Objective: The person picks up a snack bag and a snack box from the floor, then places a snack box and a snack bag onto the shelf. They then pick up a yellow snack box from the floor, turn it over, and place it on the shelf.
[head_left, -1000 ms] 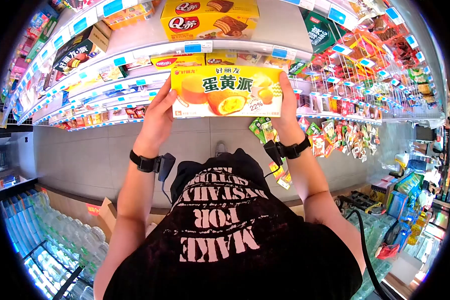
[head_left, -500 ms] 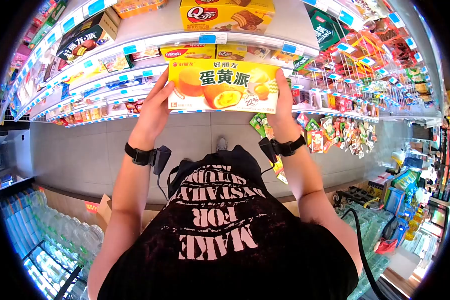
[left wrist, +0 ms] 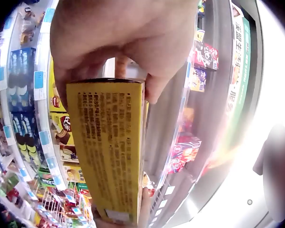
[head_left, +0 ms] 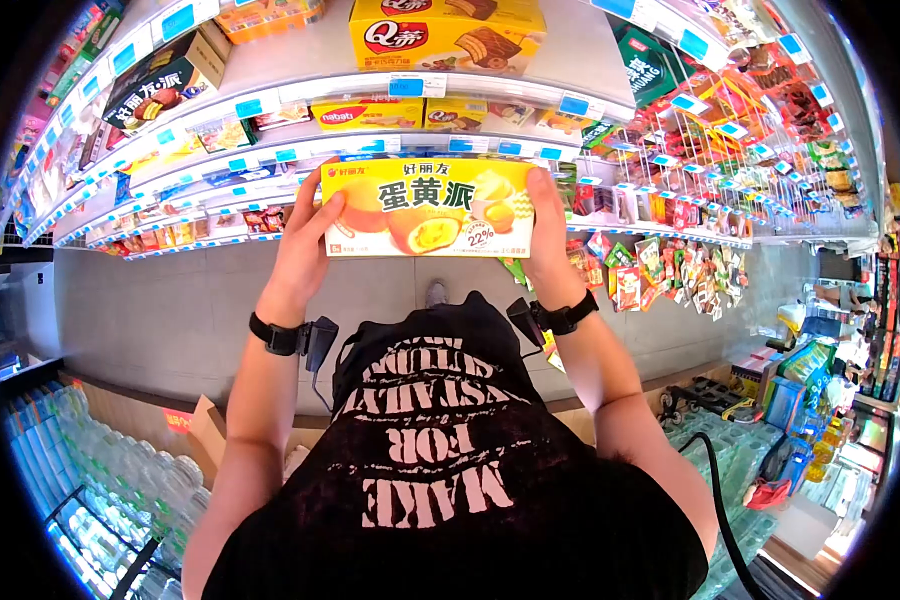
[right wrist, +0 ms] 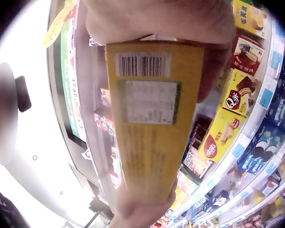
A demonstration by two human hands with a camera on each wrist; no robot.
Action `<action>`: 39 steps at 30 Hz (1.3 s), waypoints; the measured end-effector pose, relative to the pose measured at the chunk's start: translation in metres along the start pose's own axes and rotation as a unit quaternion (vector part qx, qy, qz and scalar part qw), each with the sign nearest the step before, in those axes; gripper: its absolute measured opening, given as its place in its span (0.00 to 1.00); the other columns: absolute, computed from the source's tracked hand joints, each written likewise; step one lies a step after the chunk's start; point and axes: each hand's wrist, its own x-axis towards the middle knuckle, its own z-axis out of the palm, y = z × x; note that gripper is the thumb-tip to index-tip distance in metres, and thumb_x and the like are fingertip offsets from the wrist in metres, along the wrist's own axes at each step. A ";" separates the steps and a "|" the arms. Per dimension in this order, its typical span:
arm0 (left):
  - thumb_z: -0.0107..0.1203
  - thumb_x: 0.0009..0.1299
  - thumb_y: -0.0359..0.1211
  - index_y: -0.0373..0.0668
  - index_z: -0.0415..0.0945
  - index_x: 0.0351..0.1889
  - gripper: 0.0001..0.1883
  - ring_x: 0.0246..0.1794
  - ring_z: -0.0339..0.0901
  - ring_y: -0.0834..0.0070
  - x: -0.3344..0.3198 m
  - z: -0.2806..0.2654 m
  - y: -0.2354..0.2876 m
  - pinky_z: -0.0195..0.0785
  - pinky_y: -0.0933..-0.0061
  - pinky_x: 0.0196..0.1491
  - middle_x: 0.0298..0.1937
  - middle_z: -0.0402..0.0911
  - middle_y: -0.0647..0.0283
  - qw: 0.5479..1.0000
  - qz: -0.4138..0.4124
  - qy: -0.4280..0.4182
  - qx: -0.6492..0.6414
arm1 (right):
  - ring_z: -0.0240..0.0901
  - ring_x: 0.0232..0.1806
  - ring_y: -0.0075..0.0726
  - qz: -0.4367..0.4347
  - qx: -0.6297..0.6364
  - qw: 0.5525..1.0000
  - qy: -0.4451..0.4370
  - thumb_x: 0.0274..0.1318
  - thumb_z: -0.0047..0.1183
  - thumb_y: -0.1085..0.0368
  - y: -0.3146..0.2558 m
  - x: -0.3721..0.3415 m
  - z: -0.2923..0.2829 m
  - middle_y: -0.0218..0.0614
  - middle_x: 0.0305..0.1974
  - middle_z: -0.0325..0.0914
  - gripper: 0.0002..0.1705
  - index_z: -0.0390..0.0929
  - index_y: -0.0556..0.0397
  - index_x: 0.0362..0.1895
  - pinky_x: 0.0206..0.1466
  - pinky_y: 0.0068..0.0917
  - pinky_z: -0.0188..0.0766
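A yellow box of egg-yolk pies [head_left: 430, 210] is held up in front of the shelves, its printed front turned up to the head camera. My left hand [head_left: 305, 250] grips its left end, thumb on the front face. At the right end my right hand [head_left: 548, 225] holds it the same way. In the left wrist view a yellow side of the box [left wrist: 107, 152] with small print shows below the left hand [left wrist: 123, 38]. The right wrist view shows a barcode and a white nutrition panel on the box [right wrist: 149, 142], under the right hand [right wrist: 161, 21].
Ahead are shelves with price tags [head_left: 418, 86], bearing a yellow Q-brand box [head_left: 448, 35] and a nabati box [head_left: 365, 116]. Snack packets hang on racks [head_left: 690, 160] at right. Bottled drinks [head_left: 120, 450] stand behind at left. Grey floor [head_left: 190, 310] lies below.
In the head view the box and both hands have shifted left and lower, and the shelves have moved within the picture. Both hands keep their hold on the box.
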 end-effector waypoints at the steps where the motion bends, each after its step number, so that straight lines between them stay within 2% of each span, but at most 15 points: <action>1: 0.52 0.79 0.36 0.46 0.58 0.75 0.28 0.67 0.72 0.71 -0.001 0.000 -0.003 0.70 0.68 0.64 0.69 0.71 0.59 1.000 -0.001 0.002 -0.004 | 0.81 0.50 0.33 0.007 -0.005 1.000 0.007 0.73 0.46 0.47 0.001 0.000 -0.001 0.42 0.52 0.79 0.25 0.71 0.57 0.57 0.54 0.31 0.78; 9: 0.47 0.82 0.40 0.44 0.57 0.76 0.28 0.71 0.67 0.72 0.006 -0.003 -0.005 0.63 0.69 0.69 0.72 0.68 0.60 0.999 0.037 0.035 -0.003 | 0.82 0.50 0.39 0.056 0.035 0.998 -0.015 0.73 0.44 0.46 -0.001 0.028 0.001 0.47 0.52 0.81 0.28 0.73 0.61 0.57 0.55 0.34 0.79; 15: 0.46 0.82 0.39 0.43 0.59 0.76 0.26 0.70 0.68 0.73 0.013 0.013 0.005 0.64 0.70 0.68 0.71 0.69 0.60 0.997 0.068 0.039 0.028 | 0.81 0.53 0.39 0.086 0.089 0.992 -0.037 0.73 0.42 0.45 -0.011 0.038 0.005 0.46 0.55 0.80 0.31 0.72 0.61 0.59 0.59 0.34 0.77; 18: 0.47 0.82 0.38 0.40 0.58 0.76 0.27 0.69 0.69 0.72 0.024 0.014 0.002 0.65 0.71 0.68 0.70 0.70 0.59 0.997 0.057 0.046 0.018 | 0.80 0.55 0.39 0.091 0.096 0.990 -0.047 0.74 0.42 0.44 -0.014 0.047 0.000 0.45 0.56 0.79 0.31 0.72 0.61 0.60 0.60 0.34 0.75; 22: 0.51 0.80 0.40 0.32 0.55 0.75 0.32 0.66 0.72 0.71 0.050 0.020 -0.004 0.68 0.72 0.65 0.69 0.71 0.55 0.993 0.019 0.116 0.031 | 0.78 0.57 0.38 0.089 0.104 0.990 -0.026 0.75 0.41 0.45 -0.015 0.063 -0.005 0.44 0.57 0.79 0.30 0.72 0.60 0.60 0.62 0.34 0.73; 30: 0.52 0.79 0.42 0.34 0.56 0.76 0.33 0.64 0.75 0.72 0.067 0.030 -0.009 0.71 0.73 0.62 0.67 0.74 0.56 0.994 0.012 0.104 0.041 | 0.79 0.56 0.40 0.110 0.107 0.988 0.000 0.75 0.41 0.47 -0.018 0.076 -0.016 0.43 0.56 0.80 0.27 0.72 0.59 0.60 0.61 0.36 0.75; 31: 0.52 0.79 0.42 0.35 0.56 0.76 0.33 0.64 0.76 0.73 0.070 0.028 -0.016 0.72 0.74 0.62 0.66 0.75 0.56 0.991 0.023 0.124 0.037 | 0.79 0.55 0.40 0.097 0.101 0.990 -0.007 0.75 0.41 0.47 -0.012 0.082 -0.023 0.44 0.56 0.80 0.27 0.72 0.59 0.60 0.61 0.36 0.74; 39: 0.51 0.80 0.41 0.36 0.57 0.76 0.32 0.66 0.73 0.73 0.073 0.032 -0.016 0.69 0.73 0.64 0.68 0.73 0.58 0.990 0.024 0.133 0.032 | 0.79 0.56 0.39 0.103 0.109 0.989 -0.016 0.75 0.41 0.48 -0.017 0.092 -0.021 0.44 0.56 0.80 0.27 0.73 0.59 0.59 0.61 0.35 0.74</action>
